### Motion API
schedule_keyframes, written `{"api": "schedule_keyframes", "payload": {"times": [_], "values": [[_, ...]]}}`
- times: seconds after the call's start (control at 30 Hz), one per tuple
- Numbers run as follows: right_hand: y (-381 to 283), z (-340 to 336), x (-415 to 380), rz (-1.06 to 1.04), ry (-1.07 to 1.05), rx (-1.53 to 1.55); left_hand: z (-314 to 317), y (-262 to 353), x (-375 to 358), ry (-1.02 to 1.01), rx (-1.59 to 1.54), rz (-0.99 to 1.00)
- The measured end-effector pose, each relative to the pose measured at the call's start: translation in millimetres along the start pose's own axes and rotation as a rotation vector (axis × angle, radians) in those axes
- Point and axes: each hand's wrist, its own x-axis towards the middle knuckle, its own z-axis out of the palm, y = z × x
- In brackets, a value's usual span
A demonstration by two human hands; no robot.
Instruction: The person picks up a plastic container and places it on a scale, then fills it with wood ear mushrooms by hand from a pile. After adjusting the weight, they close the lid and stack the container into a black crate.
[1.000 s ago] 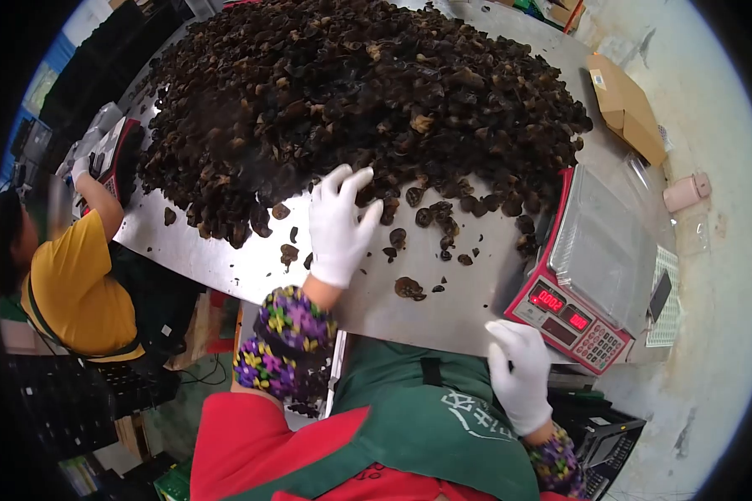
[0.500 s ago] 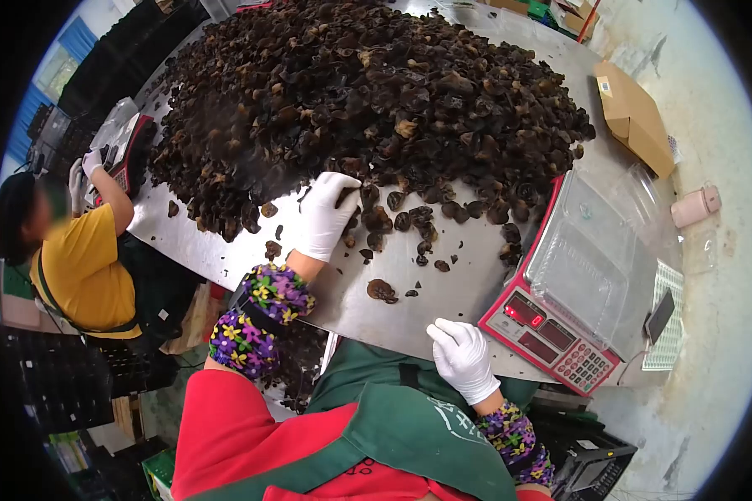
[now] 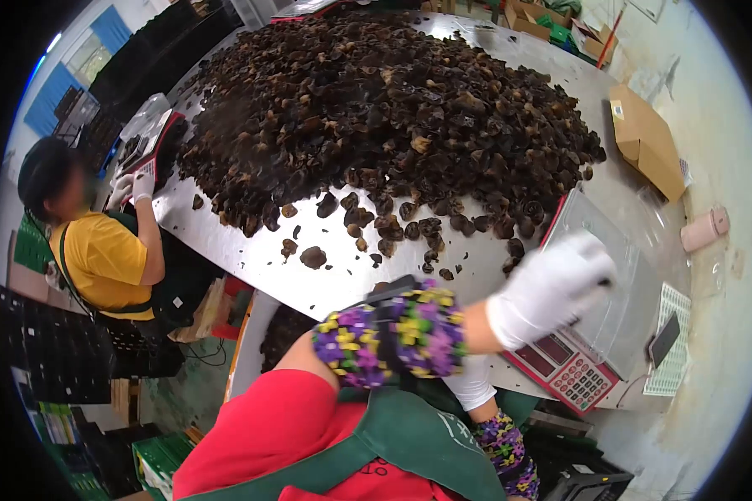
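My left hand [image 3: 560, 284], in a white glove and smeared by motion, is over the scale [image 3: 560, 367] and its clear plastic tray [image 3: 597, 242]. Its fingers are curled; small dark specks show by them, but what they hold is unclear. My right hand [image 3: 474, 386], also gloved, is low by the table edge under my left forearm, its fingers hidden. A large heap of dark, wrinkled, fungus-like pieces [image 3: 376, 108] covers much of the metal table [image 3: 267, 263]. Loose pieces lie along its near side, one brown piece [image 3: 313, 257] apart.
At the left a person in a yellow shirt [image 3: 109, 259] has gloved hands at another scale [image 3: 163, 138]. A cardboard box [image 3: 643, 138], a pink object [image 3: 704, 230] and a dark phone-like object [image 3: 664, 340] are at the right. More boxes stand behind.
My left hand has moved from the heap's near edge rightward to above the scale, and its forearm now crosses my right hand. The view has shifted slightly.
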Motion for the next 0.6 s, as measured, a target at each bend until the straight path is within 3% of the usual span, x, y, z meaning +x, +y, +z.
{"api": "schedule_keyframes", "payload": {"times": [0.07,0.1,0.17,0.3,0.37,0.4,0.47,0.53,0.57,0.6], "values": [[25,23,-29,-0.003,0.004,-0.098,44,2,-2,-0.189,0.192,-0.018],[17,11,-28,-0.053,-0.017,-0.171,58,0,0,-0.177,0.197,-0.016],[17,8,-28,-0.063,-0.024,-0.222,73,-5,1,-0.501,0.364,-0.128],[30,12,-31,-0.076,-0.024,-0.296,69,-5,-10,-0.516,0.380,-0.012],[33,15,-31,-0.091,-0.023,-0.339,56,-1,-15,-0.263,0.160,0.129],[34,16,-30,-0.082,-0.025,-0.314,45,0,-16,-0.264,0.161,0.125],[11,8,-13,0.012,-0.005,0.021,6,-1,-13,-0.213,-0.087,0.082],[-19,-10,15,0.104,-0.016,-0.130,-36,-25,-29,-0.184,-0.044,-0.032],[-27,-16,29,-0.051,0.124,-0.024,-60,-38,-39,-0.175,0.135,-0.085],[-29,-17,30,-0.042,0.128,-0.021,-85,-53,-51,-0.166,0.315,-0.138]]}}
